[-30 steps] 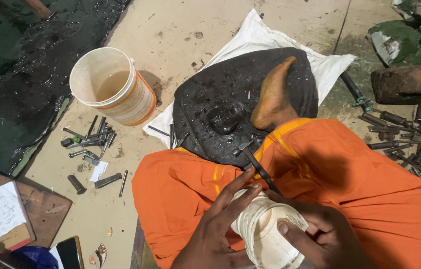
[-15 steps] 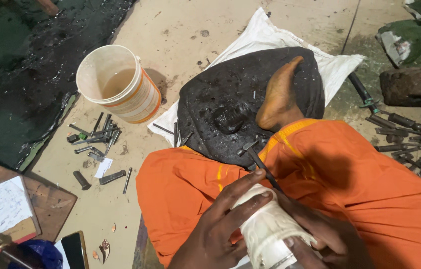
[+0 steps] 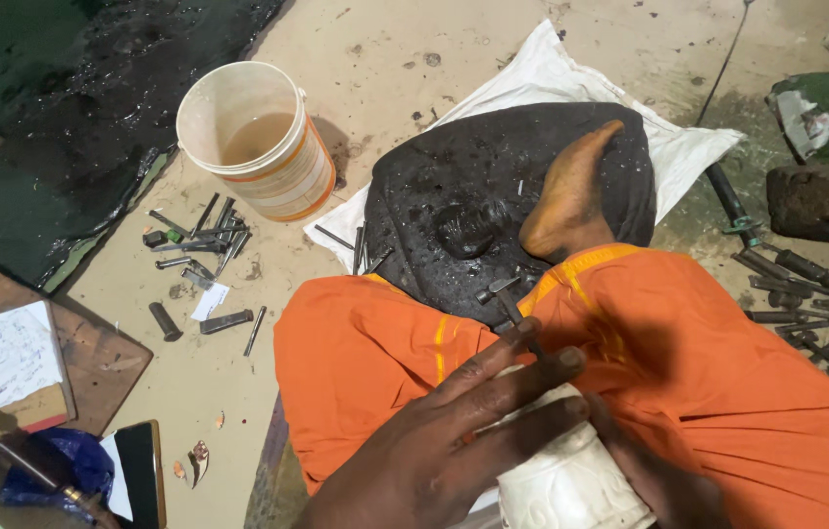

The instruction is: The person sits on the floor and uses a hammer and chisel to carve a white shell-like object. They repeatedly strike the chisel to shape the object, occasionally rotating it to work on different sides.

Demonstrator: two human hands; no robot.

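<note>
My left hand (image 3: 454, 431) lies across a white carved cylindrical vessel (image 3: 571, 485) in my lap, fingers stretched flat over its top. My right hand (image 3: 664, 475) cups the vessel from the right and below, mostly hidden by it. A thin dark metal tool (image 3: 520, 325) sticks out from under my left fingertips; I cannot tell which hand holds it. An orange cloth (image 3: 728, 372) covers my legs. My bare foot (image 3: 566, 201) rests on a black rounded pad (image 3: 454, 176).
A white sack (image 3: 532, 73) lies under the pad. A white bucket (image 3: 253, 137) of murky liquid stands at left, with several small metal tools (image 3: 199, 235) beside it. Dark rods (image 3: 806, 294) and a stone block (image 3: 826, 201) lie at right. A notebook (image 3: 3, 358) and phone (image 3: 135, 470) sit at lower left.
The vessel has tipped from mouth-up onto its side and sunk lower in view. My left hand has slid over it with fingers spread.
</note>
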